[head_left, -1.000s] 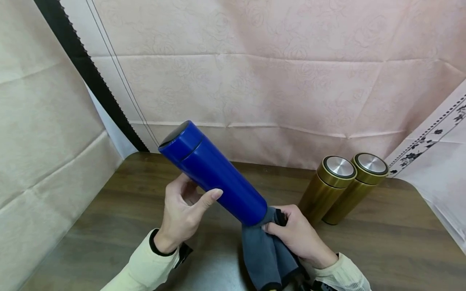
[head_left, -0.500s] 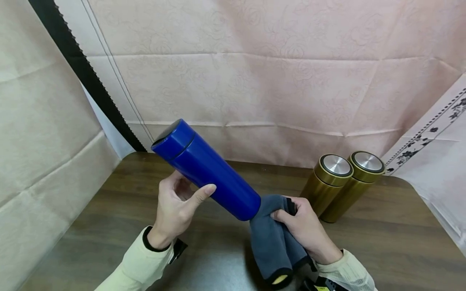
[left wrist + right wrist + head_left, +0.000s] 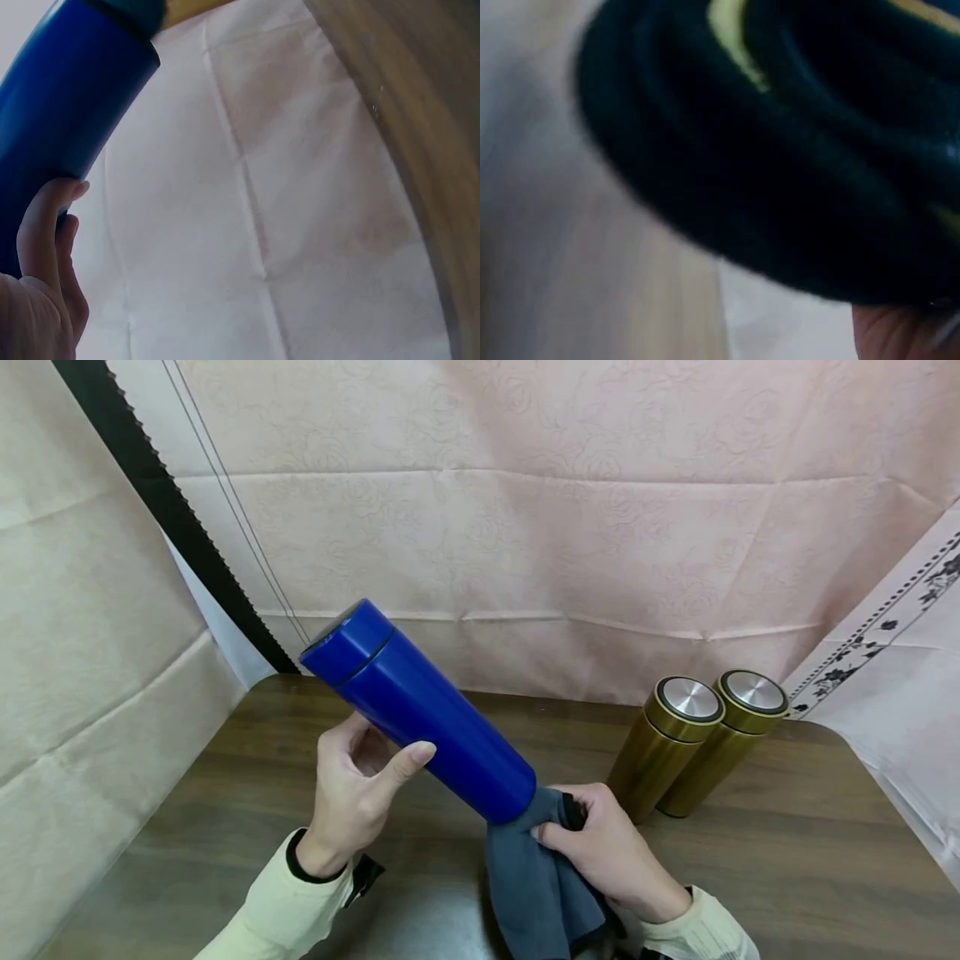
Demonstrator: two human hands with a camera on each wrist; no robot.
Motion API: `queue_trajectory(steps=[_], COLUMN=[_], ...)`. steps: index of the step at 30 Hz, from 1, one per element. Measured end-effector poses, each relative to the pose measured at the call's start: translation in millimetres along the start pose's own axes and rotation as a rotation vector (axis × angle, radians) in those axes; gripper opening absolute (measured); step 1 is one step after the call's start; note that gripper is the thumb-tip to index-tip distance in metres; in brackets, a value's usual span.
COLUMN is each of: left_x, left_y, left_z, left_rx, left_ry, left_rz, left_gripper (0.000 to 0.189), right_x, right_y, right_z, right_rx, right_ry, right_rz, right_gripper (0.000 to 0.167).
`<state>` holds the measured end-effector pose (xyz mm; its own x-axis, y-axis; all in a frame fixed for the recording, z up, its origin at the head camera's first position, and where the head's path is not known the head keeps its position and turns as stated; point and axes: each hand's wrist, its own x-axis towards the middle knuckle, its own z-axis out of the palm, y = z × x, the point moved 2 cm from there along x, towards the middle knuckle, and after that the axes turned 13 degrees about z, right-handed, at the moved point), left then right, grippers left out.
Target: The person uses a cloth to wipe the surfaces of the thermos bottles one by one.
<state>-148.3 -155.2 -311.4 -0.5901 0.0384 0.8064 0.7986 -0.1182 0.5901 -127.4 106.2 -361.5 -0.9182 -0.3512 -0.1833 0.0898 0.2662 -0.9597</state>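
My left hand (image 3: 356, 797) holds a blue thermos bottle (image 3: 427, 718) tilted above the table, its capped end up to the left and its base down to the right. In the left wrist view the fingers (image 3: 45, 232) lie along the bottle's side. My right hand (image 3: 611, 852) grips a bunched grey-blue cloth (image 3: 528, 885) with black edging, which lies against the bottle's base and hangs down below it. In the right wrist view the cloth's dark edge (image 3: 727, 172) fills most of the picture, blurred, with a yellow strip showing.
Two gold thermos bottles, a nearer one (image 3: 667, 747) and a farther one (image 3: 723, 747), stand side by side at the right. The brown wooden table (image 3: 187, 835) ends at a pale patterned cloth backdrop (image 3: 525, 552). More pale cloth (image 3: 97, 652) hangs at the left.
My right hand moved the cloth off the bottle's base to the right, then back against it. The blue thermos bottle and my left hand shifted slightly left.
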Motion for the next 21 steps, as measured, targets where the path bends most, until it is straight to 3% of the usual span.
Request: queue_trajectory(steps=[3, 6, 13, 21], left_x=[3.1, 5.4, 4.3, -0.9], left_y=[2.9, 4.5, 2.5, -1.2], left_z=[-4.7, -7.9, -4.0, -2.4], left_rx=[0.015, 0.025, 0.009, -0.02], left_ry=[0.001, -0.004, -0.041, -0.006], left_rz=[0.005, -0.005, -0.041, -0.028], left_gripper=[0.033, 0.033, 0.035, 0.028], right_x=[-5.1, -7.4, -3.7, 9.7], right_y=[-5.5, -8.7, -5.4, 2.2], right_z=[-7.6, -14.2, -15.2, -0.6], right_rx=[0.051, 0.09, 0.186, 0.244], right_ry=[-0.061, -0.056, 0.107, 0.152], right_rz=[-0.055, -0.054, 0.131, 0.143], right_gripper=[0.013, 0.008, 0.011, 0.012])
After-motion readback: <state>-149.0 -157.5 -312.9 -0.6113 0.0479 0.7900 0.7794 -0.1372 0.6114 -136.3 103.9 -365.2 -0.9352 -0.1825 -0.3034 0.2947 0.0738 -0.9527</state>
